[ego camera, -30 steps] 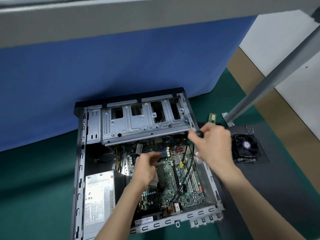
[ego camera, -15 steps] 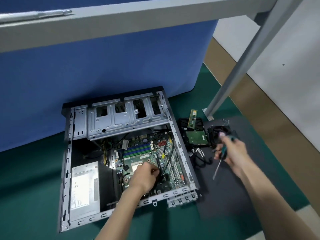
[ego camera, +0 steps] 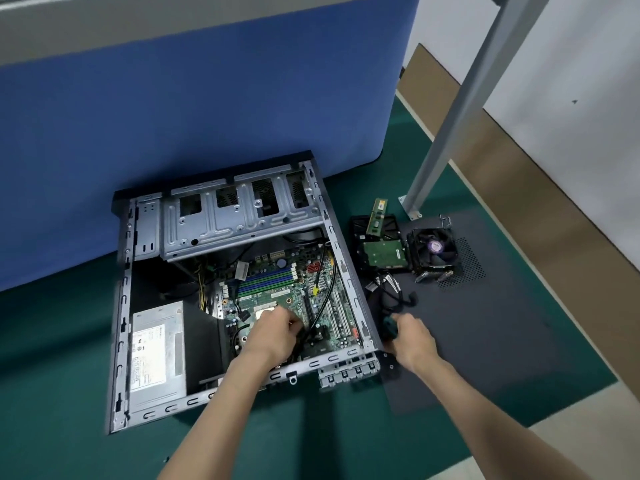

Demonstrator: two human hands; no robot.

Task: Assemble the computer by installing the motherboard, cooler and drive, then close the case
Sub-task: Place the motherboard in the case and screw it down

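The open computer case (ego camera: 122, 306) lies on its side, and the green motherboard (ego camera: 277, 282) sits inside it. My left hand (ego camera: 275, 336) rests low on the board by the processor socket, its fingers curled around the black cable (ego camera: 320, 306). My right hand (ego camera: 414, 339) is just outside the case's near right corner and grips a screwdriver (ego camera: 389, 325) by its green and black handle; the shaft is hidden. The cooler (ego camera: 433, 249) with its fan and the drive (ego camera: 384, 253), circuit side up, lie to the right of the case.
The dark side panel (ego camera: 502, 334) lies flat on the green mat under the loose parts. A memory stick (ego camera: 377, 216) and loose cables (ego camera: 391, 289) are beside the drive. A power supply (ego camera: 156, 355) and drive cage (ego camera: 235, 220) fill the case. A grey post (ego camera: 450, 126) rises at right.
My right hand left the case's far edge with the screwdriver, swung out toward the cooler, then came down to the case's near right corner. My left hand stayed on the board.
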